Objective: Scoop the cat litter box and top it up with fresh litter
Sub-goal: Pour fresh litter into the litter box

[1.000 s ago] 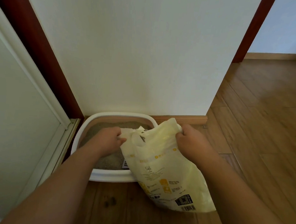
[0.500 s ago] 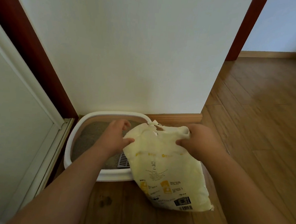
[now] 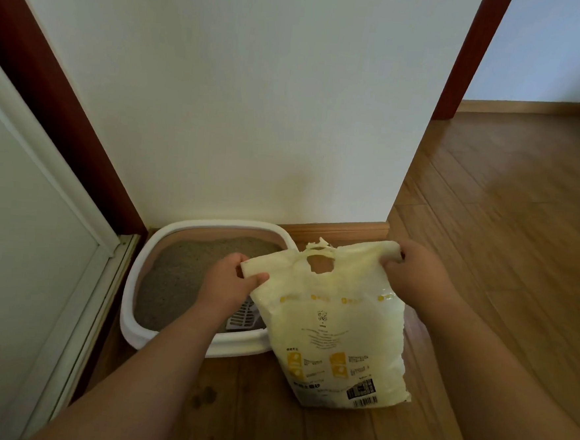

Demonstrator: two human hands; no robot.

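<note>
Litter bag (image 3: pixel 329 329) stands upright on the wood floor (image 3: pixel 484 267), just right of the litter box (image 3: pixel 131 311) and overlapping its near-right corner in view. Long axis runs vertical, mouth at top, base w/ barcode nearest the camera. Both hands grip the top edge: left hand (image 3: pixel 224 284) pinches the left corner, fingers and thumb curled tight round the fold; right hand (image 3: pixel 412 273) grips the right corner, fingers wrapped over the plastic. The cut-out handle hole sits between them, top edge ragged there.

Box lies left and slightly far of the bag, so the pour prob. has to tip left; left hand is the nearer one, already over the box interior, right hand well outside it.

Contents: box holds a level bed of grey litter (image 3: pixel 188 274), plus a white slotted scoop (image 3: pixel 242 316) lying in the near-right corner, partly hidden behind the bag. Bag looks part-full, lower body bulging; can't tell whether the mouth is open.
</note>
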